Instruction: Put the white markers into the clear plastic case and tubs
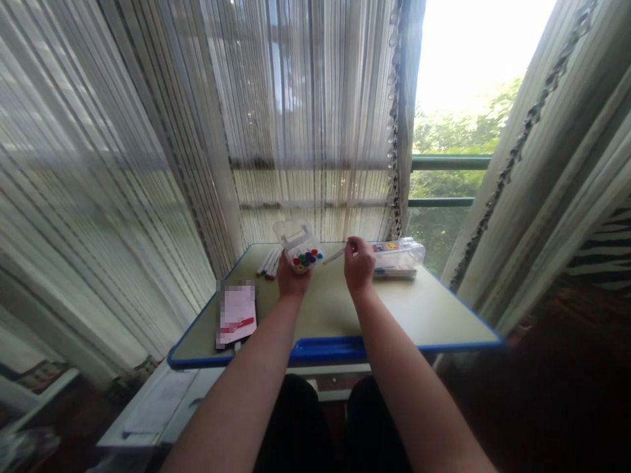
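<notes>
My left hand is closed around a clear plastic marker case, its lid tipped up. Inside it, several markers show coloured ends in red, green, blue, purple and yellow. Right of the case, my right hand pinches a slim white marker that points left and down toward the case, apart from it. Several more white markers lie on the table just left of my left hand, partly hidden by it. Beyond my right wrist is a larger clear plastic box, with coloured labels and things inside.
The small table has a blue edge and a blue tray at its front. A phone or tablet with a blurred pink screen lies at the left. Striped curtains hang behind, and papers lie lower left.
</notes>
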`<state>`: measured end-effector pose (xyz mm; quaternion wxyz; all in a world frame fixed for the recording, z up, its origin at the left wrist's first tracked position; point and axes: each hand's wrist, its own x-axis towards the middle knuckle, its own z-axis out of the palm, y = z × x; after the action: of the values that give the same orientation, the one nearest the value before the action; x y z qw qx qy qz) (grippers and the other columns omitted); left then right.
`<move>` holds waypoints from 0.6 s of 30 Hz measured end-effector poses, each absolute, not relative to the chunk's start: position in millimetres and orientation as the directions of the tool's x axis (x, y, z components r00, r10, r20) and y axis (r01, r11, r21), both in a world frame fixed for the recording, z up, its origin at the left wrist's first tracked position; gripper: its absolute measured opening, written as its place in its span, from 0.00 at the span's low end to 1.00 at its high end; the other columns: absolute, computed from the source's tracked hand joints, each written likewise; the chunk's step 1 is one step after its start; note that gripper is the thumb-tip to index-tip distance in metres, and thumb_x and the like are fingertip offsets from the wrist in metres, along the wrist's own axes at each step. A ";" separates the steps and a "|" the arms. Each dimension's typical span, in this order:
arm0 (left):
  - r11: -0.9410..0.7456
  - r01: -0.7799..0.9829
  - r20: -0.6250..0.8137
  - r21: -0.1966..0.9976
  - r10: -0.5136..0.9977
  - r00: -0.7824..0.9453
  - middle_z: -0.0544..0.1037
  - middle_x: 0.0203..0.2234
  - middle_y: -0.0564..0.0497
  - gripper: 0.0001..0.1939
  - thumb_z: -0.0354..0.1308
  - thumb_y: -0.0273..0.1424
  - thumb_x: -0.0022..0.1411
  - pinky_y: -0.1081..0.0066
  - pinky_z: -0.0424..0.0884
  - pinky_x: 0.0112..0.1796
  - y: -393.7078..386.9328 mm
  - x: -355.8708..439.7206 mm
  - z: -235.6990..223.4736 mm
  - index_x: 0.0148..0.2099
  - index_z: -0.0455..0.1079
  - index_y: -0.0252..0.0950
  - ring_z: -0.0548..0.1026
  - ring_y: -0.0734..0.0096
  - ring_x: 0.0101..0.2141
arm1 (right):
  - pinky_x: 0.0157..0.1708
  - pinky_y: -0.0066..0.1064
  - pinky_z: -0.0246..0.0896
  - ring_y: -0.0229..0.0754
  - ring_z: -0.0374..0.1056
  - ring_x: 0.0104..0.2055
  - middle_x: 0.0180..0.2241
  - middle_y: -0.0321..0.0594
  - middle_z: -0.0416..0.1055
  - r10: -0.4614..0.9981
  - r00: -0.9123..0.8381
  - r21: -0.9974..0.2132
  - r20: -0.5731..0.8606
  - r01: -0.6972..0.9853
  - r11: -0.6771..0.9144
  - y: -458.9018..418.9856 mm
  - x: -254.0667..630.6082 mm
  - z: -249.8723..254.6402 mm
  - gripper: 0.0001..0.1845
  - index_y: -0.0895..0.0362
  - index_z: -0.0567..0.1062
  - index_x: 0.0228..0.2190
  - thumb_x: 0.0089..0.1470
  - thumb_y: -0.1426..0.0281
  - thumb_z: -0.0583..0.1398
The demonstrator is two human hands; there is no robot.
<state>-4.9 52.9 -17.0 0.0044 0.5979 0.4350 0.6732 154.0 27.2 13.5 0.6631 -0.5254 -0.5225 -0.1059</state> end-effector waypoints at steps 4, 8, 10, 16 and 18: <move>-0.653 0.514 0.828 0.556 0.491 -0.271 0.75 0.37 0.48 0.24 0.65 0.33 0.41 0.56 0.72 0.42 56.6 -5.8 -20.3 0.43 0.66 0.42 0.74 0.56 0.41 | 0.38 0.32 0.64 0.39 0.68 0.34 0.33 0.43 0.72 0.215 0.721 -0.674 0.659 0.439 0.594 21.4 169.2 25.6 0.12 0.59 0.70 0.35 0.56 0.65 0.53; -0.652 0.542 0.843 0.530 0.477 -0.250 0.75 0.38 0.45 0.24 0.65 0.33 0.42 0.53 0.72 0.42 57.2 -8.8 -21.3 0.44 0.65 0.41 0.74 0.53 0.42 | 0.31 0.31 0.67 0.38 0.69 0.33 0.37 0.44 0.71 0.233 0.840 -0.689 0.490 0.210 0.694 24.1 177.7 28.0 0.14 0.58 0.66 0.39 0.57 0.60 0.51; -0.651 0.552 0.846 0.521 0.476 -0.238 0.75 0.38 0.44 0.24 0.65 0.32 0.42 0.53 0.72 0.41 56.9 -10.0 -21.6 0.44 0.64 0.41 0.74 0.53 0.41 | 0.29 0.31 0.67 0.37 0.69 0.32 0.37 0.45 0.71 0.258 0.845 -0.686 0.467 0.162 0.709 24.4 176.6 28.1 0.14 0.58 0.66 0.39 0.57 0.60 0.52; -0.642 0.602 0.863 0.475 0.474 -0.175 0.75 0.39 0.43 0.24 0.63 0.29 0.43 0.54 0.71 0.42 53.3 -9.9 -18.8 0.44 0.63 0.39 0.74 0.54 0.43 | 0.32 0.29 0.66 0.34 0.66 0.28 0.35 0.42 0.71 0.281 0.742 -0.619 0.609 0.222 0.754 15.6 158.9 28.3 0.12 0.59 0.68 0.36 0.56 0.62 0.54; -0.649 0.609 0.870 0.457 0.469 -0.153 0.74 0.39 0.43 0.24 0.63 0.28 0.43 0.53 0.71 0.42 51.4 -9.4 -17.0 0.45 0.62 0.39 0.73 0.53 0.44 | 0.34 0.29 0.66 0.35 0.67 0.30 0.34 0.41 0.71 0.273 0.686 -0.584 0.674 0.269 0.766 13.0 152.4 26.1 0.12 0.59 0.70 0.35 0.56 0.63 0.55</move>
<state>-9.4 51.4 -17.0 -0.0551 0.6483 0.4154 0.6357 152.4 13.0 26.1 0.8520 -0.3421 -0.3962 0.0011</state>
